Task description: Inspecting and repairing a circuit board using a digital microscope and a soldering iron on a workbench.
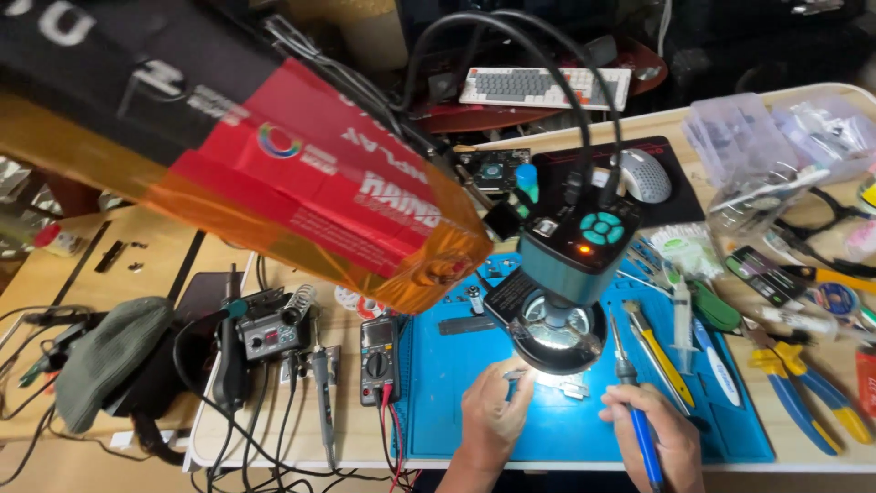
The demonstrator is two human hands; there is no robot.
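Observation:
My left hand (pixel 493 420) pinches a small metal part (pixel 513 375) over the blue work mat (pixel 438 383), just under the lit ring of the microscope (pixel 561 274). My right hand (pixel 652 438) is wrapped around a soldering iron with a blue handle (pixel 639 415); its tip points up toward the microscope's light. A small silver piece (pixel 575 391) lies on the mat between the two hands. What the left fingers pinch is too small to tell in detail.
A multimeter (pixel 378 358) and a soldering station (pixel 272 334) stand left of the mat. Yellow and blue pliers (pixel 803 388), tweezers, a syringe (pixel 683 315) lie on the right. A large red and orange plastic sheet (pixel 301 183) hangs across the upper left. A keyboard (pixel 543 87) and mouse (pixel 644 175) sit behind.

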